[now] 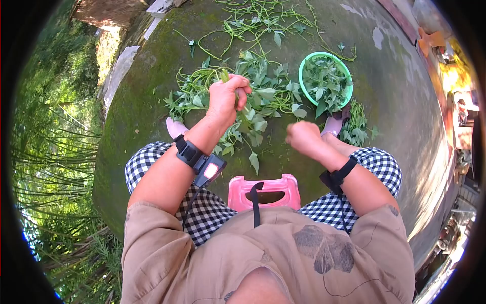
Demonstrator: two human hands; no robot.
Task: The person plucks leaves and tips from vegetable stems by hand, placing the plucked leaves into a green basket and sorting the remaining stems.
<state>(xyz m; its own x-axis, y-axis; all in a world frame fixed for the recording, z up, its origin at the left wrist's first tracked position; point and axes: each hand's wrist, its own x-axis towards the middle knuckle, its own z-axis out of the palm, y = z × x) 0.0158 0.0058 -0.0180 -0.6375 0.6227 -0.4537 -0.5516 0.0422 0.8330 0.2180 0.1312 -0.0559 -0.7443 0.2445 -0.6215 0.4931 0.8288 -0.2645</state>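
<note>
No legible text, label, brand, number or sign was found.

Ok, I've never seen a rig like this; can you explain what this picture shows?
There is no robot here: one person works bare-handed. The single view comes from a camera on their head, looking down past their checked trousers.

On the mossy ground lies a leafy heap, with long thin stems beyond it. To the right, a basket with a pale green rim contains leaves; more greens lie below it.

The left hand grips some stems. The right hand is curled and blurred, so I can't tell whether it holds anything.
</note>
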